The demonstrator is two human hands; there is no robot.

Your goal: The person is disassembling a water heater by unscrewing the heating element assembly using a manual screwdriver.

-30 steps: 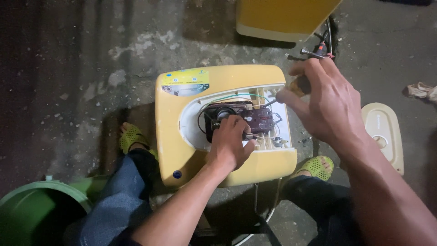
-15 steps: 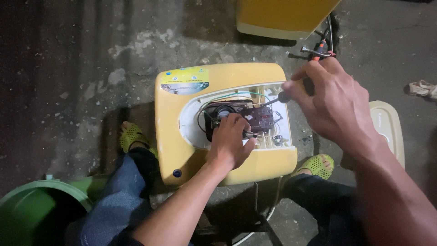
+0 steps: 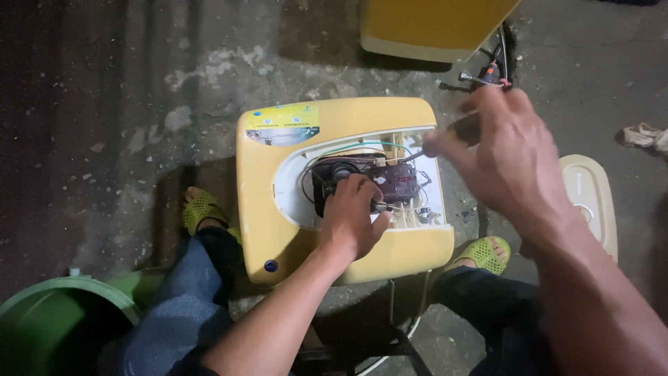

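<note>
A yellow water heater casing (image 3: pixel 271 209) lies open side up on a stool between my knees. Its opening shows a dark thermostat block (image 3: pixel 400 182), wires and a black round part (image 3: pixel 334 174). My left hand (image 3: pixel 355 219) rests inside the opening, fingers pressed on the dark block and its wires. My right hand (image 3: pixel 511 157) hovers over the casing's right edge, blurred, gripping a screwdriver (image 3: pixel 465 130). The screwdriver's thin shaft points down and left into the opening, near the top of the block.
A green bucket (image 3: pixel 49 313) stands at the lower left. A second yellow casing (image 3: pixel 424 28) lies at the top, with wires and tools (image 3: pixel 490 73) beside it. A cream cover (image 3: pixel 591 202) lies at the right, a rag (image 3: pixel 643 136) beyond it. My feet wear green sandals (image 3: pixel 198 209).
My right hand with the screwdriver has shifted slightly right and turned, its tip staying at the opening. My left hand stays on the dark block.
</note>
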